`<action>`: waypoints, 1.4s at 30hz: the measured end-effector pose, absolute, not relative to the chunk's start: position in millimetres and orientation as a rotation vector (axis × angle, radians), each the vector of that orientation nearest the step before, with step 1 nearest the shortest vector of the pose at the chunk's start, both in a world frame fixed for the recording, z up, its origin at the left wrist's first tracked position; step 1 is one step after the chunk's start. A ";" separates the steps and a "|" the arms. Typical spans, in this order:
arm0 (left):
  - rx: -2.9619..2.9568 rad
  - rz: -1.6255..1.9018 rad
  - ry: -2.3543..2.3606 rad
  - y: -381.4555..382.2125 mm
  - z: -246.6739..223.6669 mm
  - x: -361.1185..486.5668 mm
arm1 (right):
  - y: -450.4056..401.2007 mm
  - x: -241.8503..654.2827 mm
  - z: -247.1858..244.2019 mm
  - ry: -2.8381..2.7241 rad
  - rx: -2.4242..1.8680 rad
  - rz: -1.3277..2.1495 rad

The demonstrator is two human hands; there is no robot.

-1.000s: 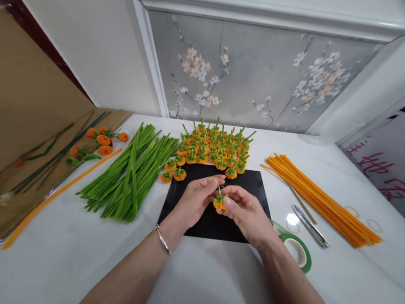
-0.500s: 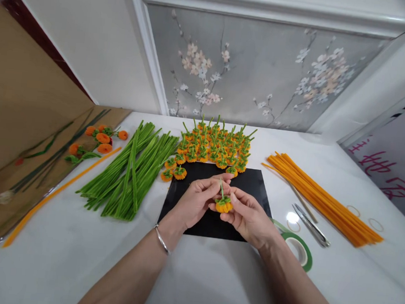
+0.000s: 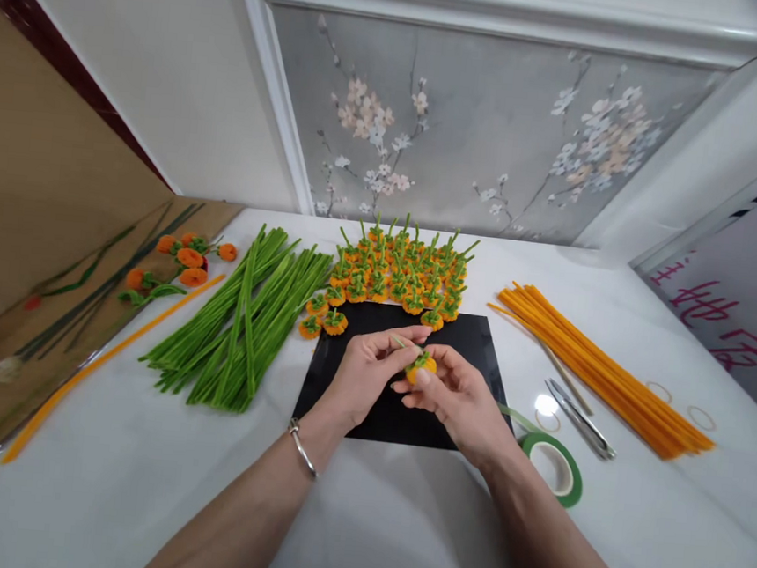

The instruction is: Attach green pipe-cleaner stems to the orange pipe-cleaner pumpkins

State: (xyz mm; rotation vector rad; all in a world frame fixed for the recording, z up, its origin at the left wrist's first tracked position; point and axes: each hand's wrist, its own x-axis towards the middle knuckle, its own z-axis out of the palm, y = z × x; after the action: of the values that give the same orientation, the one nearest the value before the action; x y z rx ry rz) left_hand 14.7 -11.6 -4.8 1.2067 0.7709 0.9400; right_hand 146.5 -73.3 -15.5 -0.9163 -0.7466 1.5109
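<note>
Above the black mat, my right hand pinches a small orange flower with green leaves under its head. My left hand, with a silver bangle at the wrist, is closed on the flower's thin green stem, which tilts to the upper left. The fingertips of both hands nearly meet there. Behind the mat stand rows of similar orange flowers, stems up. A strip of green tape runs from the roll toward my right hand; its far end is hidden.
Green fuzzy stems lie to the left, beside one long orange stem and finished orange flowers on brown board. Orange stems, tweezers and thin rings lie to the right. A white-framed panel rises behind.
The held flower has tipped so its stem leans left instead of standing nearly upright, and its head has risen slightly. My right fingers have shifted around the head.
</note>
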 end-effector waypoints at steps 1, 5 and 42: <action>1.213 0.948 0.769 -12.9 -4.6 15.6 | -73.5 146.7 -14.8 -0.722 -0.893 1.541; 1.225 0.928 0.783 -16.1 -3.5 16.6 | -74.6 148.3 -13.0 -0.669 -0.782 1.661; 2.439 0.992 0.958 -14.3 -9.7 11.1 | -78.7 162.2 -18.2 -1.401 -1.414 0.454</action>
State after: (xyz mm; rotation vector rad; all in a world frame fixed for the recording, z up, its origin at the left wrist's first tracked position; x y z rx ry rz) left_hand 11.1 -14.3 -9.7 2.4393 0.9579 0.9925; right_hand 162.2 -78.7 -18.2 -1.4138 -1.4011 0.4541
